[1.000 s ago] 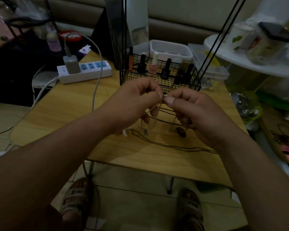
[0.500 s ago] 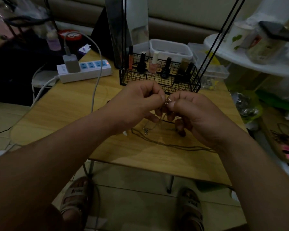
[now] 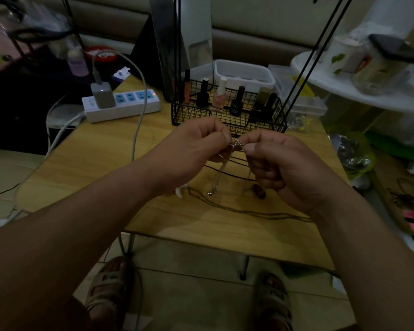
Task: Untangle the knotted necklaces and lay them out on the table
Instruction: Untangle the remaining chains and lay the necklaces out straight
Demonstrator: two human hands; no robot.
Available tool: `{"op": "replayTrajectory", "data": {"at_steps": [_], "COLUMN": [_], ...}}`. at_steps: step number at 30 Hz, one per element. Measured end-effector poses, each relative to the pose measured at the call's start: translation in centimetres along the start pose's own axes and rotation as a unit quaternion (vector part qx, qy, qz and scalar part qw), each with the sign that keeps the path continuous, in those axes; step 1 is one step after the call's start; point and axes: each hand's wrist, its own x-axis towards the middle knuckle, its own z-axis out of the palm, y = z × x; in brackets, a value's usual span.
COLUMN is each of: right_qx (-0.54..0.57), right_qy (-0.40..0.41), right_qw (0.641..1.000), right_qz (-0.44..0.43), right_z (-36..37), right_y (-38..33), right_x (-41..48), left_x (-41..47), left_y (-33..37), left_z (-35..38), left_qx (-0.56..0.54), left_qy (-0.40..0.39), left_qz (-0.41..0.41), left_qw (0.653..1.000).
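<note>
Head view: left hand (image 3: 196, 144) and right hand (image 3: 280, 163), fingers curled, pinch what looks like a knotted necklace (image 3: 236, 142) between them.

No text legible anywhere, white marks on the red lid (image 3: 101, 53) too blurred to read, lettering on the sandal strap (image 3: 111, 277) – smeared, nail polish bottle (image 3: 237, 103) label – dark, indistinct

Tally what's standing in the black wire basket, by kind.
In the wire basket:
Dark bottles with black caps: 3
Pink bottle with white cap: 1
Orange tube: 1
Olive item, kind unclear in the dim light: 1
Total: 6
</note>
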Motion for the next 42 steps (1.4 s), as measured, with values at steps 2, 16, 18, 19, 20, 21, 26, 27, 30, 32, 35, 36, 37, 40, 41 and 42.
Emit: {"op": "replayTrajectory", "data": {"at_steps": [2,16,18,19,20,21,26,27,30,32,35,36,37,40,41,42], "right_qx": [-0.009,-0.079,-0.077,-0.077,-0.079,-0.082,-0.077,-0.070,-0.066,-0.071,-0.070,-0.071,-0.076,-0.113,-0.121,-0.123], "right_qy": [0.017,0.057,0.045,0.040,0.037,0.038,0.052,0.055,0.058,0.058,0.059,0.060,0.063,0.103,0.122,0.137], "right_qw": [1.000,0.995,0.995,0.996,0.995,0.995,0.994,0.995,0.995,0.995,0.995,0.995,0.994,0.987,0.983,0.980], "right_qz": [0.010,-0.035,-0.034,-0.036,-0.040,-0.045,-0.050,-0.047,-0.044,-0.042,-0.039,-0.038,-0.040,-0.057,-0.065,-0.071], "right_z": [0.0,0.3,0.3,0.4,0.5,0.5,0.5,0.5,0.4,0.5,0.4,0.4,0.4,0.7,0.9,1.0], "right_y": [-0.1,0.2,0.2,0.2,0.2,0.3,0.3,0.4,0.4,0.3,0.3,0.2,0.2,0.4,0.5,0.5], "right_x": [0.0,-0.3,-0.4,-0.4,-0.4,-0.4,-0.4,-0.4,-0.4,-0.5,-0.5,-0.5,-0.5,-0.5,-0.4,-0.4], "left_x": [0.0,-0.2,-0.2,-0.2,-0.2,-0.2,-0.2,-0.1,-0.1,-0.1,-0.3,-0.3,-0.4,-0.5,-0.6,-0.6], "left_y": [-0.1,-0.1,0.0,-0.1,-0.1,-0.1,-0.2,-0.2,-0.4,-0.4,-0.5,-0.5,-0.6,-0.7,-0.7,-0.6], "left_z": [0.1,0.7,0.6,0.6,0.6,0.6,0.6,0.5,0.4,0.4,0.7,0.8,0.9,1.1,1.2,1.2], "left_qx": [-0.001,0.031,0.029,0.030,0.032,0.035,0.022,0.025,0.044,0.042,0.044,0.050,0.058,0.073,0.066,0.054], "left_qy": [0.008,-0.018,-0.016,-0.015,-0.016,-0.016,0.006,0.009,0.012,0.011,0.008,0.006,0.004,-0.020,-0.024,-0.025], "left_qz": [-0.002,0.016,0.021,0.024,0.027,0.030,0.039,0.041,0.046,0.042,0.031,0.031,0.033,0.032,0.030,0.026], "left_qw": [1.000,0.999,0.999,0.999,0.999,0.999,0.999,0.999,0.998,0.998,0.999,0.998,0.998,0.997,0.997,0.998]}}
